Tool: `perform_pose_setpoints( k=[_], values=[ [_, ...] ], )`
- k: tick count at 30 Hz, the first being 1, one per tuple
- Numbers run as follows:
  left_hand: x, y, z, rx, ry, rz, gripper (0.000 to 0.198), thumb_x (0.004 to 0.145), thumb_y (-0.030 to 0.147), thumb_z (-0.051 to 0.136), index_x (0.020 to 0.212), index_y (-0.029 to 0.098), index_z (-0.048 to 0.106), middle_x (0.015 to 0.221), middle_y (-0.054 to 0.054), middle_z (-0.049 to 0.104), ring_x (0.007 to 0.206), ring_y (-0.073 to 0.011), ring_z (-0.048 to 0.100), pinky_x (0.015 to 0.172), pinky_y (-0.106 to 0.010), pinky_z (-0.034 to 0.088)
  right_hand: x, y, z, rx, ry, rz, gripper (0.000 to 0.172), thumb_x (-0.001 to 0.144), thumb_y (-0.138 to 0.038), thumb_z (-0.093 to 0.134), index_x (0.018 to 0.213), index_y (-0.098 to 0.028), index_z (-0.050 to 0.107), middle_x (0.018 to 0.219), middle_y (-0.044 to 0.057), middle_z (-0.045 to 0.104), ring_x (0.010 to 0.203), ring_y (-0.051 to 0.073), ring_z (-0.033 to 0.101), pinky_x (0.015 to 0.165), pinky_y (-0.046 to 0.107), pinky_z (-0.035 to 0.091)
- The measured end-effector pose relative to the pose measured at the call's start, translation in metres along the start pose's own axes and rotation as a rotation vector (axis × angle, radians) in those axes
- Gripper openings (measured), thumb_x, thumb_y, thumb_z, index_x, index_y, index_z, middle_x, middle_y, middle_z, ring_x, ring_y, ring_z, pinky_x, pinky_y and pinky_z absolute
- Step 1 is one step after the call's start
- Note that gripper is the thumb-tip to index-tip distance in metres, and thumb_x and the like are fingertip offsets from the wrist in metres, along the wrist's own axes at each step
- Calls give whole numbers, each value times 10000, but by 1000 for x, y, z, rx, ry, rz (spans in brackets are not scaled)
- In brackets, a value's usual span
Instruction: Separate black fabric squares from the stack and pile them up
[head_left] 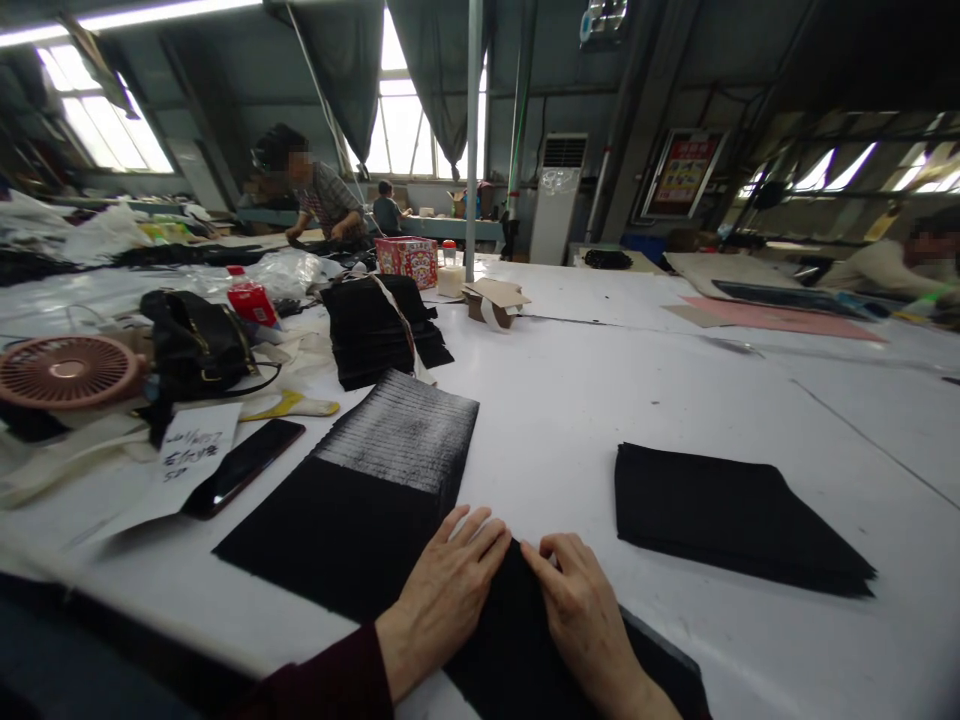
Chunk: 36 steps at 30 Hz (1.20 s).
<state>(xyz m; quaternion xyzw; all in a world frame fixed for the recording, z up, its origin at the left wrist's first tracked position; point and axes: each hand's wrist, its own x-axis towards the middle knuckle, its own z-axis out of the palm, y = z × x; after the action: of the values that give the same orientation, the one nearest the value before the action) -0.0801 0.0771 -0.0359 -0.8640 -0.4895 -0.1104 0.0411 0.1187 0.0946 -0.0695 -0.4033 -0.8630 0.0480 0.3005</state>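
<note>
My left hand [454, 585] lies flat with its fingers stretched out on a black fabric piece [510, 660] near the table's front edge. At the far edge of that piece, my right hand [581, 610] has its fingers bent and closed on the fabric; its thumb is hidden. Left of my hands, under or against the same piece, spreads a stack of black fabric [330, 530], its far part showing a shiny grey ribbed face. A neat pile of black fabric pieces [727, 515] rests to the right, apart from my right hand.
A phone [247, 465], a handwritten paper [191, 460] and a pink fan [71, 370] lie at left. Behind are a black bag [199, 345], a tied black bundle [382, 325] and a small cardboard box [495, 300]. A pole [472, 140] rises beyond. Other people work farther off.
</note>
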Motion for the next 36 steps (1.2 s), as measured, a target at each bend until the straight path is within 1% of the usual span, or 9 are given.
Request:
perform_pose_setpoints(
  k=[5, 9, 12, 17, 20, 24, 31, 33, 36],
  values=[
    [2, 6, 0, 125, -79, 54, 413, 944, 163, 430, 1351, 105, 473, 1337, -93, 549, 1305, -237, 417, 1157, -386, 171, -6, 4, -4, -46, 6, -14, 342, 917, -22, 405, 1147, -164, 614, 928, 79, 538, 839, 211, 487, 749, 362, 447],
    [3, 11, 0, 165, -115, 84, 474, 953, 202, 428, 1423, 142, 406, 1362, -111, 532, 1295, -245, 444, 1146, -402, 205, -11, 6, -8, -72, 0, -13, 347, 907, -15, 414, 1148, -162, 616, 926, 79, 543, 837, 211, 492, 755, 366, 444],
    [5, 14, 1, 187, -129, 87, 453, 956, 222, 437, 1401, 137, 444, 1361, -124, 534, 1309, -254, 433, 1149, -411, 208, -14, 7, -10, -67, -7, -8, 338, 914, -32, 424, 1161, -167, 611, 925, 78, 539, 839, 214, 485, 753, 371, 442],
    [7, 19, 5, 197, -131, 96, 444, 957, 183, 417, 1396, 123, 451, 1380, -83, 528, 1312, -242, 424, 1161, -403, 204, -20, 10, -16, -50, -12, 1, 339, 918, -40, 435, 1181, -166, 608, 932, 76, 536, 852, 215, 479, 759, 375, 440],
    [6, 23, 7, 224, -146, 101, 464, 958, 171, 403, 1416, 103, 420, 1346, -101, 549, 1285, -239, 456, 1157, -390, 216, -24, 11, -20, -50, -26, 12, 363, 906, -26, 447, 1204, -163, 603, 927, 74, 536, 855, 213, 484, 765, 371, 439],
    [5, 28, 6, 233, -155, 111, 497, 969, 203, 408, 1462, 166, 358, 1358, -111, 530, 1290, -238, 460, 1152, -395, 226, -28, 11, -25, -49, -41, 24, 396, 892, -15, 459, 1227, -176, 596, 933, 69, 541, 862, 210, 487, 769, 362, 438],
    [13, 36, 4, 211, -160, 150, 462, 941, 154, 421, 1402, 123, 433, 1319, -93, 552, 1255, -225, 468, 1153, -372, 245, -34, 13, -33, -69, -52, 37, 395, 885, -11, 449, 1203, -179, 613, 921, 69, 552, 868, 213, 491, 769, 360, 438],
    [14, 40, 5, 225, -168, 145, 485, 928, 137, 422, 1412, 107, 413, 1281, -104, 567, 1224, -227, 492, 1148, -373, 255, -37, 14, -35, -68, -56, 38, 402, 884, -6, 440, 1205, -176, 611, 925, 72, 554, 870, 214, 489, 771, 361, 438],
    [13, 44, 8, 233, -163, 153, 532, 928, 162, 438, 1453, 154, 353, 1278, -102, 556, 1225, -235, 495, 1144, -396, 263, -40, 15, -36, -70, -48, 36, 419, 896, -16, 435, 1247, -186, 588, 935, 75, 559, 877, 219, 489, 777, 371, 435]
  ],
)
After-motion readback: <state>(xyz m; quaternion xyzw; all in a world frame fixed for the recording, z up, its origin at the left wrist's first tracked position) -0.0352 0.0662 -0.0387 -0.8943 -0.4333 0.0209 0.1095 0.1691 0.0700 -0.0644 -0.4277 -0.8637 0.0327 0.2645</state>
